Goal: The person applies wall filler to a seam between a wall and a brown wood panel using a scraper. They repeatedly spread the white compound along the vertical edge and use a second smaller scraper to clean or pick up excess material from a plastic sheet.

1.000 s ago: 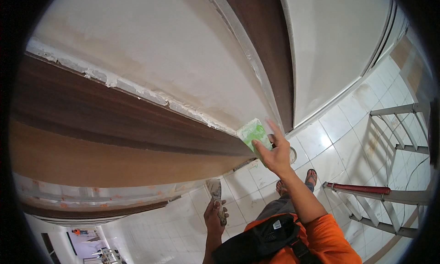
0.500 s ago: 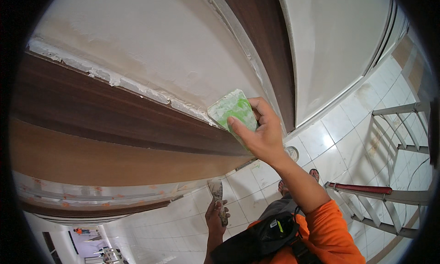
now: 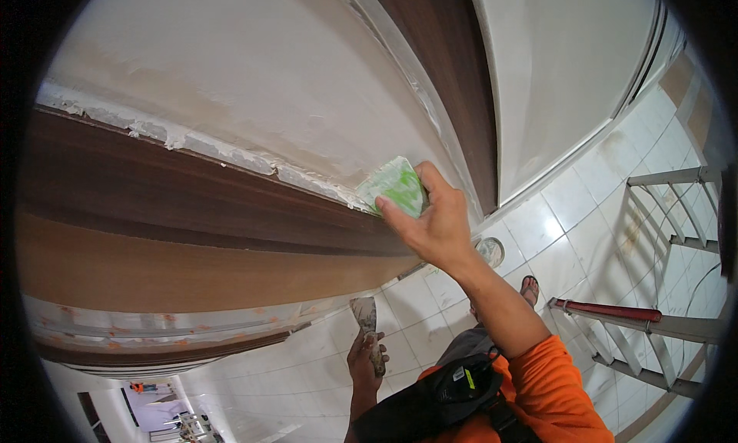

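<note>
My right hand grips a green plastic spreader smeared with white compound, pressed against the white wall panel at its lower seam. That seam is rough with white filler and runs along a dark wood-look strip. Low in the view my left hand is closed round the handle of a putty knife, whose dirty metal blade points up. A round container stands on the floor just beyond my right wrist.
An aluminium ladder with a red-covered part stands at the right. Dark vertical trim borders the panel. My sandalled foot is on the white tiled floor. A distant person in orange appears at the lower left.
My right hand and the spreader have moved up and left along the seam since a second ago, settling slightly lower over the last half second. My left hand still holds the knife.
</note>
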